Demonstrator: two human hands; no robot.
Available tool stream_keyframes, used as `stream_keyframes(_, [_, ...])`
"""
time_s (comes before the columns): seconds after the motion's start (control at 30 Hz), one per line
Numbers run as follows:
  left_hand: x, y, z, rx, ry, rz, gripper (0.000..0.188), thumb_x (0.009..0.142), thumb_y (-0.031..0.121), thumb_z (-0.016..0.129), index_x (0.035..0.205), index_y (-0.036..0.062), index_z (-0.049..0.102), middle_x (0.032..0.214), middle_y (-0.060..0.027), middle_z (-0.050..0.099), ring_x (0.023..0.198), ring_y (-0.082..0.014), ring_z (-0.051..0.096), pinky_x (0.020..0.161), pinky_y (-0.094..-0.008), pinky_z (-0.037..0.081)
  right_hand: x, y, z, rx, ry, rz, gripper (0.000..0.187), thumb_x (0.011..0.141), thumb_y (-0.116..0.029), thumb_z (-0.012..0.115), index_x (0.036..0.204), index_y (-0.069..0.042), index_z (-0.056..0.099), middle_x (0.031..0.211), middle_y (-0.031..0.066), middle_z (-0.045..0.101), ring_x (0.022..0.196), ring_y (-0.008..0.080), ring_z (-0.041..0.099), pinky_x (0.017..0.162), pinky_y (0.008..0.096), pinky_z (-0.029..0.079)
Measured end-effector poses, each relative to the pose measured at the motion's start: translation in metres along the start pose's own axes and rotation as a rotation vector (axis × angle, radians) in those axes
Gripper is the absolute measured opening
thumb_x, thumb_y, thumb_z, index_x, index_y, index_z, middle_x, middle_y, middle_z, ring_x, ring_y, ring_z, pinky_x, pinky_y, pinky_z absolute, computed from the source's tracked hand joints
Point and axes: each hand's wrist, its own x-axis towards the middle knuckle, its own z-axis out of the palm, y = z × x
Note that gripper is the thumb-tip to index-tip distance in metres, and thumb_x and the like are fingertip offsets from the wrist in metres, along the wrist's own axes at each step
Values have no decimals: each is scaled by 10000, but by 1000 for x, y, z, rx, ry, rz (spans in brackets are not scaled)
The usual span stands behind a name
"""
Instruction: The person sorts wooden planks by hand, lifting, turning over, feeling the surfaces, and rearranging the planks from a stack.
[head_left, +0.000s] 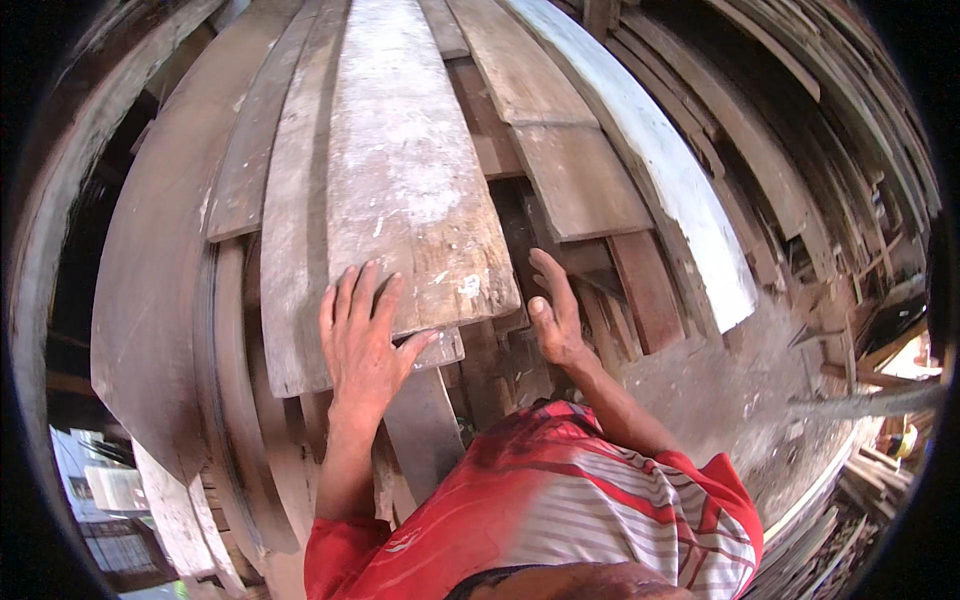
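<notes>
A wide, worn wooden plank (405, 170) with whitish stains lies lengthwise on top of a stack of boards. My left hand (362, 335) rests at the plank's near left corner, its fingers spread over the surface and the thumb by the end edge. Just off the near right corner is my right hand (556, 310), its thumb and fingers apart. A gap seems to lie between it and the plank, and nothing is in it. Beneath the plank's near end, a narrower board (425, 415) sticks out toward me.
Long boards lie in layers on both sides, among them a broad brown board (150, 270) at the left and a white-faced board (690, 190) at the right. More timber (760, 150) is stacked along the far right. A dusty, pale surface (700, 400) lies beyond my right forearm.
</notes>
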Motion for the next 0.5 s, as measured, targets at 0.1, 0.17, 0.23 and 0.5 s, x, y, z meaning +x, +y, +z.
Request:
stream_keyframes(0.1, [2,4,2,35,42,-31,785,638,428,888,1285,63,634,1447,-142,521,1402,-369,403,1190,-525,257,7,-6,17,83,-4,-100,864,966,-615,475,1508,41,327,1557,259,323,1463,380,304,1187,484,251])
stream_keyframes(0.17, [4,6,1,59,13,-66,764,631,471,874,1232,47,664,1416,-139,549,1378,-379,426,1148,-525,312,17,-8,28,123,-5,-156,896,964,-645,436,1507,58,315,1553,295,302,1464,406,291,1192,489,233])
stream_keyframes(0.23, [6,4,4,6,41,-73,762,621,474,879,1213,40,674,1409,-143,557,1365,-383,444,1126,-534,341,21,-14,43,217,79,-133,808,989,-586,410,1460,70,396,1537,332,311,1450,432,307,1187,496,236])
stream_keyframes(0.5, [-1,4,4,-96,76,-137,810,562,408,929,1206,-10,670,1399,-195,567,1368,-466,437,1076,-536,426,36,-13,59,131,215,-155,530,1053,-341,381,1258,88,615,1463,382,416,1394,450,419,1140,487,326])
